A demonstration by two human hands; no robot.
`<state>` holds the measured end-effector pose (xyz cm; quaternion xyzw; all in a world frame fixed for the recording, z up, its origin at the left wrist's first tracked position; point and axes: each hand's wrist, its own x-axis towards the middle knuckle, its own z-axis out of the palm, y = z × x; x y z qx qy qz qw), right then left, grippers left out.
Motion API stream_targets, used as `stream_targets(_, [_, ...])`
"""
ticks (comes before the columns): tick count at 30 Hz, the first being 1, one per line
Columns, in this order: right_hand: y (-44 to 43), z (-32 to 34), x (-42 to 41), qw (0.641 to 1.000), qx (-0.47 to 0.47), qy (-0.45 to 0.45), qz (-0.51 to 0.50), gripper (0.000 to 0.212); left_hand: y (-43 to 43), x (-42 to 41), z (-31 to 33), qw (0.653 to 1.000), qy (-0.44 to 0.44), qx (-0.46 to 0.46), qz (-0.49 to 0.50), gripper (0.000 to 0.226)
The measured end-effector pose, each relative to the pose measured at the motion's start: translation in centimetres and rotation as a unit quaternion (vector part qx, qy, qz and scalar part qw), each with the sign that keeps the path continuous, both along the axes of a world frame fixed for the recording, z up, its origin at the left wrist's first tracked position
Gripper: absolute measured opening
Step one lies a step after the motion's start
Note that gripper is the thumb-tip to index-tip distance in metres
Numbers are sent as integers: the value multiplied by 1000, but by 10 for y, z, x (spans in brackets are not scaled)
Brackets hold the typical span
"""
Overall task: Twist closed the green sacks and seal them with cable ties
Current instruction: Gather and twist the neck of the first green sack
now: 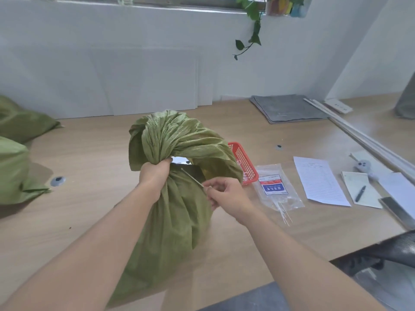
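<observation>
A filled green sack stands upright on the wooden desk in front of me. Its mouth is gathered into a twisted neck, and the loose top flares out above. My left hand grips that neck from the left. My right hand pinches one end of a white cable tie, which slants up and left across the sack just below the neck. A red basket with white cable ties sits right behind the sack. A clear packet of cable ties lies to the right of it.
Two more green sacks lie at the desk's left edge. Papers, a notepad with a pen and a grey folder lie to the right. A black chair stands at lower right. White boards lean against the back wall.
</observation>
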<state>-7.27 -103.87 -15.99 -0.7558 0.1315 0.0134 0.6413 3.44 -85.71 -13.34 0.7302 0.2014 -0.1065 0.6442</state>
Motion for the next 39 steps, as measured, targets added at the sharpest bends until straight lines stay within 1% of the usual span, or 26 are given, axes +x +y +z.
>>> stream_targets(3, [14, 4, 19, 1000, -9, -25, 9, 13, -6, 1, -3, 1000, -2, 14, -25, 49])
stream_targets(5, [18, 4, 32, 999, -17, -39, 17, 15, -8, 2, -4, 999, -2, 31, -40, 38])
stream_targets(6, [18, 3, 38, 998, -27, -42, 23, 15, -8, 2, -4, 999, -1, 34, -43, 38])
stream_targets(9, [21, -1, 48, 996, -56, -47, 46, 15, -5, 5, -11, 998, 3, 37, -43, 58])
stream_targets(10, [22, -2, 50, 995, -65, -49, 59, 14, -4, 6, -13, 998, 4, 38, -42, 54])
stream_targets(12, [23, -2, 55, 992, -84, -48, 77, 14, -3, 9, -18, 999, 2, 40, -37, 40])
stream_targets(14, [22, -3, 61, 991, -102, -47, 80, 15, -4, 10, -21, 999, -3, 40, -32, 32])
stream_targets(17, [24, -3, 70, 990, -95, -45, 96, 20, -5, 11, -25, 999, -14, 42, -25, 26])
stream_targets(20, [27, -1, 76, 986, -97, -39, 131, 24, -5, 13, -25, 999, -15, 42, -17, 26])
stream_targets(24, [26, 2, 82, 977, -119, -56, 165, 18, -3, 17, -24, 999, -14, 43, -7, 23])
stream_targets(29, [25, 1, 88, 972, -133, -55, 186, 11, 1, 23, -30, 999, -8, 41, -6, 24])
stream_targets(31, [25, 0, 90, 974, -129, -47, 182, 7, 3, 25, -32, 999, -9, 37, -7, 22])
stream_targets(34, [26, -2, 92, 978, -126, -33, 162, 8, 4, 28, -35, 1000, -10, 20, -7, 19])
stream_targets(35, [28, -3, 93, 981, -118, -28, 151, 9, 4, 28, -36, 1000, -9, 12, -3, 23])
stream_targets(37, [33, -4, 97, 990, -85, -13, 109, 8, 3, 28, -38, 1000, -7, -6, -6, 37])
stream_targets(39, [39, -1, 102, 997, -50, 10, 64, 8, 1, 24, -40, 999, -17, -26, -25, 38])
